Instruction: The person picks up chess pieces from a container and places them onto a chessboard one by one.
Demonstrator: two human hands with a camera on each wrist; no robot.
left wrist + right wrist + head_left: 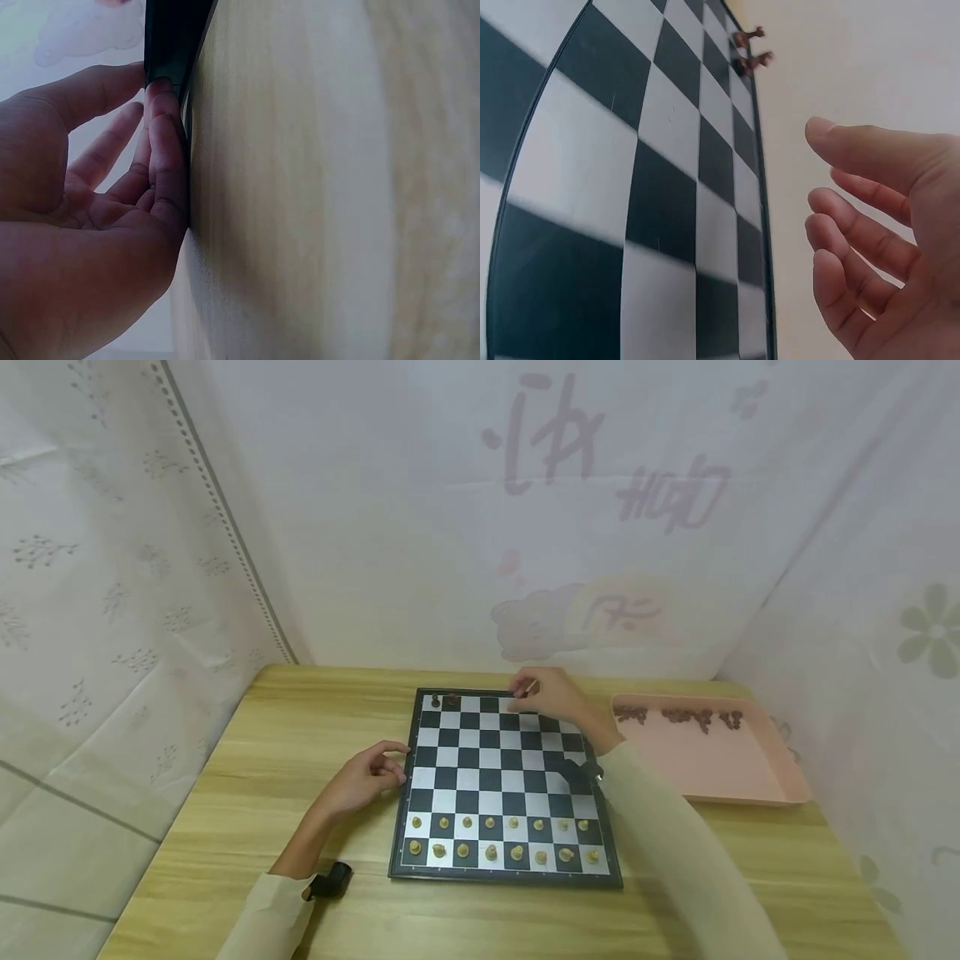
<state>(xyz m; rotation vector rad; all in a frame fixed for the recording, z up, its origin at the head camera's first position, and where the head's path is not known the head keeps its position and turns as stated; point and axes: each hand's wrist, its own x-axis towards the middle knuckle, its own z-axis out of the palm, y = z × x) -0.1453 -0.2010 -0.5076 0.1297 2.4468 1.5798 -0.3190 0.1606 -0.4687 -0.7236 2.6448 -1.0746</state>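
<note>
A black-and-white chessboard (480, 760) lies on the wooden table. Against its left edge rests my left hand (367, 781), fingers loosely bent, fingertips touching the side of the frame in the left wrist view. Over the board's far edge is my right hand (551, 693); in the right wrist view its thumb and fingers stand apart with nothing seen between them. Two dark brown chess pieces (756, 61) stand at the far left corner. Along the near side are two rows of cream chess pieces (491, 852), all upright.
A pink tray (720, 777) sits right of the board, with several dark brown chess pieces (678, 716) lying along its far side. Patterned cloth (420, 543) hangs behind the table (300, 718) and at both sides. A black strap device is on each wrist.
</note>
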